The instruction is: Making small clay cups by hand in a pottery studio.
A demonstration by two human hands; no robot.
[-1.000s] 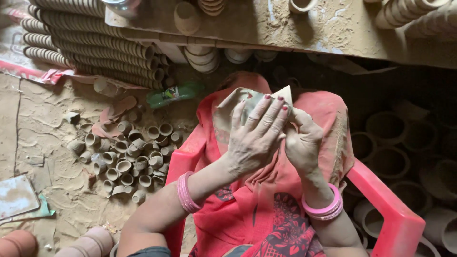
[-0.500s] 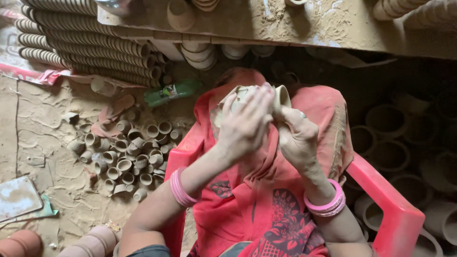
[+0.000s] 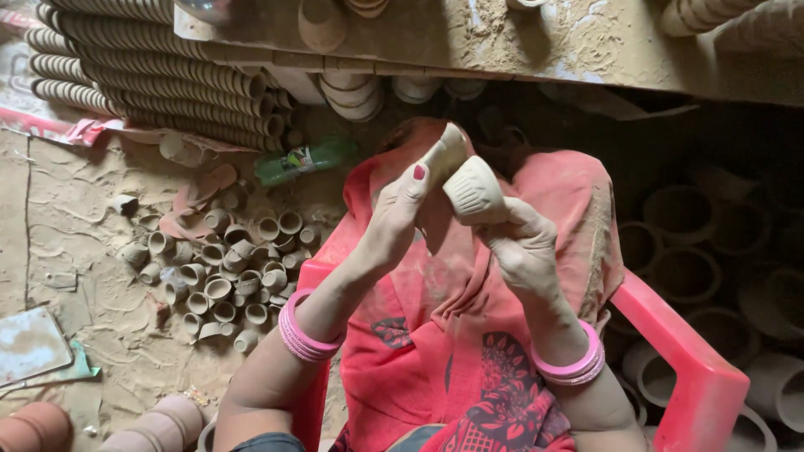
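My right hand (image 3: 523, 251) grips a small pale clay cup (image 3: 474, 191), its ribbed base turned toward me. My left hand (image 3: 400, 211) is raised beside it and pinches a second pale clay piece (image 3: 444, 152) between thumb and fingers, its edge close to the cup. Both hands are dusty, with pink bangles at the wrists, and they hover over my lap, which is covered in red cloth (image 3: 469, 335). I sit in a red plastic chair (image 3: 703, 377).
A heap of small clay cups (image 3: 222, 272) lies on the sandy floor at my left, with a green bottle (image 3: 301, 159) beyond. Long stacked rows of cups (image 3: 151, 75) lean at top left. A dusty bench (image 3: 502, 38) crosses the top. Bigger pots (image 3: 712, 251) crowd the right.
Both hands have risen and parted. The left hand, which lay flat over the cup, now pinches a separate piece, and the cup's base has turned toward me.
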